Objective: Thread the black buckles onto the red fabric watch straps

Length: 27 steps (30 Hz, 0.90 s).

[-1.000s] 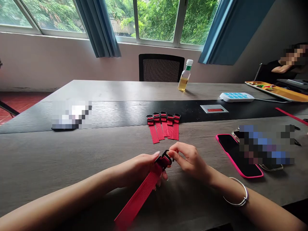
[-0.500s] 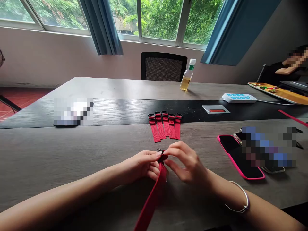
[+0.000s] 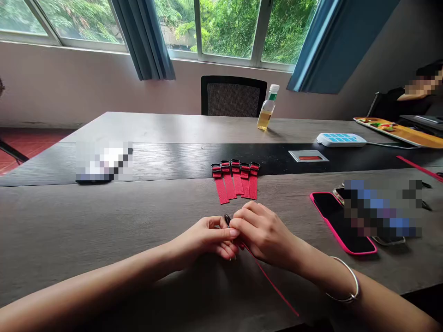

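Both hands meet over the near part of the table around a red webbing strap (image 3: 268, 279). A black buckle (image 3: 227, 219) pokes up between the fingertips. My left hand (image 3: 216, 237) pinches the strap at the buckle from the left, thumb on top. My right hand (image 3: 265, 230) closes on it from the other side, its fingers covering most of the join. The strap's tail runs edge-on toward the lower right. Just beyond the hands, several short red straps with black buckles (image 3: 236, 180) lie side by side, buckles pointing away.
To the right lie a pink-edged phone (image 3: 341, 221) and a blurred-out item beside it. Farther back stand a bottle (image 3: 266, 110), a white power strip (image 3: 341, 139) and an orange tray (image 3: 411, 133). A blurred object (image 3: 104, 163) lies left. A person sits at far right.
My right hand has closed in on the buckle and now hides more of it. The strap's tail has swung from lower left to lower right and turned edge-on.
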Available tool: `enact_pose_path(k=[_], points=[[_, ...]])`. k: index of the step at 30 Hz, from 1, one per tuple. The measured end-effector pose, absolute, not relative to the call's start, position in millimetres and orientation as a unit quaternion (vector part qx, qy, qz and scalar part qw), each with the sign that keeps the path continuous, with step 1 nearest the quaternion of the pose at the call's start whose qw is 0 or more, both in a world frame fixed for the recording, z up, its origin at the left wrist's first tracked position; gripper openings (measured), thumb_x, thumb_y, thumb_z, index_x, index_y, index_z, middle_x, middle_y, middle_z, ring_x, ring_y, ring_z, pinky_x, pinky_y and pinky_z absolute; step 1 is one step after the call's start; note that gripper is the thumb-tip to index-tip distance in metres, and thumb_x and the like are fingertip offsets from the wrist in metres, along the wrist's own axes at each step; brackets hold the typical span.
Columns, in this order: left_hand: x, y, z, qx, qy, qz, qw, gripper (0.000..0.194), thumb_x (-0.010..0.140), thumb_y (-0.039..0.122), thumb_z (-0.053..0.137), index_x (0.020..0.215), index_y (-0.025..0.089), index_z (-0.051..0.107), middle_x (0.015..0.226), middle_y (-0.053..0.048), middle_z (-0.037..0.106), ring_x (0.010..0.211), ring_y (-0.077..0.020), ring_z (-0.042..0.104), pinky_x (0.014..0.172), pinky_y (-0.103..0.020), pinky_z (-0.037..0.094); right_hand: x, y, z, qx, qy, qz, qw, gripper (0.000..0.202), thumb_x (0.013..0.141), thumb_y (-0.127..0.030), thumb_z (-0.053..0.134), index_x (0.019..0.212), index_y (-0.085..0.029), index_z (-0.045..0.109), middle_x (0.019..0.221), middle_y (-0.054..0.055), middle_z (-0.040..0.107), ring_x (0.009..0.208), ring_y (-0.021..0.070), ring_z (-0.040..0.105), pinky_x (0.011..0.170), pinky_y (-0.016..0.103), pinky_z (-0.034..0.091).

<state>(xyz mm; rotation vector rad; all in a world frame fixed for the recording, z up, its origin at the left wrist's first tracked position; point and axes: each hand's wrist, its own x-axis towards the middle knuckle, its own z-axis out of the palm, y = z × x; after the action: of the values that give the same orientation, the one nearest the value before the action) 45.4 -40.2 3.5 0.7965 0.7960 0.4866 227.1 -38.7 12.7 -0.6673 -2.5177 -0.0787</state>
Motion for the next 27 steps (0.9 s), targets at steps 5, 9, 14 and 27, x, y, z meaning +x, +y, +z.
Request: enact_pose_path(k=[5, 9, 14, 27], points=[[47, -41, 5, 0.382, 0.395, 0.261, 0.793, 0.032, 0.066, 0.035, 0.075, 0.073, 0.013, 0.052, 0.067, -0.004, 0.066, 0.065, -0.0130, 0.062, 0.064, -0.025, 0.049, 228, -37, 10, -0.251, -0.923, -0.115, 0.269, 0.024, 0.086, -0.008, 0.041, 0.068, -0.013, 0.057, 0.065, 0.005, 0.056, 0.066, 0.0174, 0.042, 0.058, 0.029, 0.035], [44, -36, 7, 0.431, 0.389, 0.258, 0.772, 0.029, 0.065, 0.031, 0.076, 0.069, 0.013, 0.054, 0.061, 0.000, 0.063, 0.058, -0.0104, 0.058, 0.060, -0.022, 0.045, 228, -35, 15, -0.244, -0.925, -0.077, 0.281, 0.024, 0.084, -0.008, 0.041, 0.066, -0.013, 0.057, 0.064, 0.006, 0.055, 0.065, 0.0169, 0.041, 0.061, 0.029, 0.038], [39, -32, 18, 0.470, 0.369, 0.167, 0.784, 0.025, 0.064, 0.026, 0.074, 0.070, 0.014, 0.054, 0.061, -0.001, 0.065, 0.055, -0.0125, 0.059, 0.057, -0.024, 0.043, 237, -33, 29, -0.190, -0.934, 0.024, 0.301, 0.018, 0.085, -0.007, 0.045, 0.074, -0.015, 0.057, 0.067, 0.002, 0.057, 0.068, 0.0144, 0.041, 0.069, 0.028, 0.042], [45, -43, 15, 0.342, 0.357, 0.212, 0.843, 0.032, 0.063, 0.036, 0.076, 0.072, 0.013, 0.055, 0.072, -0.004, 0.065, 0.060, -0.0146, 0.062, 0.059, -0.027, 0.050, 231, -46, 32, -0.241, -0.915, -0.146, 0.289, 0.027, 0.087, -0.016, 0.045, 0.061, -0.014, 0.055, 0.065, 0.005, 0.053, 0.073, 0.0191, 0.046, 0.063, 0.032, 0.036]])
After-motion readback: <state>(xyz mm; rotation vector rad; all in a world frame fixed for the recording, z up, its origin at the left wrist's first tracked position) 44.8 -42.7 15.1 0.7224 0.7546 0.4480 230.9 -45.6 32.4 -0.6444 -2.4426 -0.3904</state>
